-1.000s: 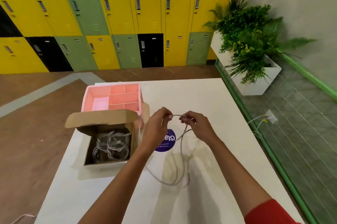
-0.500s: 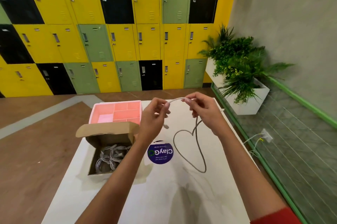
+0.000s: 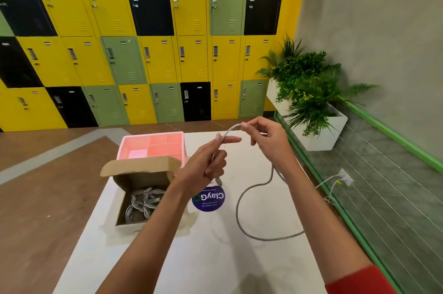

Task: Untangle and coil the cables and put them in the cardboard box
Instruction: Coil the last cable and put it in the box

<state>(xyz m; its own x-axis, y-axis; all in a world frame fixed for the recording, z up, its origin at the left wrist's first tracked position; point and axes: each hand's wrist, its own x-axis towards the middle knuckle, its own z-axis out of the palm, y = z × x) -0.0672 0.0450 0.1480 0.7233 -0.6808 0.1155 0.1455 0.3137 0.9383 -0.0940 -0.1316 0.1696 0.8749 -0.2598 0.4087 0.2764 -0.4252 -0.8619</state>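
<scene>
We are looking at a thin, pale grey cable (image 3: pixel 236 207), raised over the white table (image 3: pixel 215 260) between two bare hands; the right hand (image 3: pixel 267 141) is pinching it near the top between thumb and fingertip, and from there it is arching down to the left hand (image 3: pixel 203 169), whose lower fingers are curling round it while the index finger is pointing straight out; a short end with a plug is hanging just below that hand; the rest is dropping from behind the right wrist and lying in one open loop on the table, running out of sight under the right forearm. Left of the hands the cardboard box (image 3: pixel 143 177) is standing open with grey coiled cables (image 3: pixel 143 202) lying inside; a pink divided tray (image 3: pixel 153 147) is touching its far side; a round blue sticker (image 3: pixel 208 198) is lying between box and loop; yellow, green and black lockers (image 3: pixel 153 54) are filling the back wall, and a potted plant (image 3: pixel 304 87) is standing at the right.
</scene>
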